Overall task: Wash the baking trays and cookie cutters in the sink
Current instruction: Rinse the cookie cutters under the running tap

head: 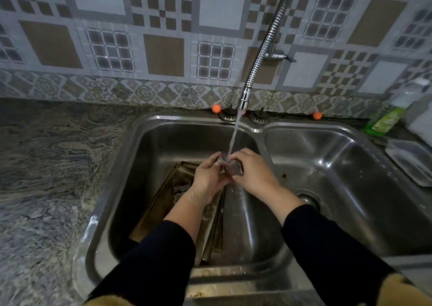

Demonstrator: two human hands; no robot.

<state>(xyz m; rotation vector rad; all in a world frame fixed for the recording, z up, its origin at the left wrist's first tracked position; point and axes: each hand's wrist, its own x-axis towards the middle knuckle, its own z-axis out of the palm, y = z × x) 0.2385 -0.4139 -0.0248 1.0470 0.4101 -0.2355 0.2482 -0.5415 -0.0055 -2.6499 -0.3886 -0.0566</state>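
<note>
Left hand [208, 177]: raised over the basin, fingers curled around a small metal cookie cutter [230, 167].
Right hand [253, 173]: brought against the left, thumb and fingers pinched on the same piece.
Forearms: angled inward, covered by dark sleeves pushed back from the wrists.

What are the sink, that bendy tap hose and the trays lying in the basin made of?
Sink: looks like stainless steel with a brushed sheen, showing soft streaky reflections. Tap hose: apparently chromed metal, ribbed and mirror-bright. Baking trays: probably metal with a dull, brownish finish; they look thin, with folded rims. Cookie cutter held in both hands under the water: seemingly thin shiny metal strip.
</note>
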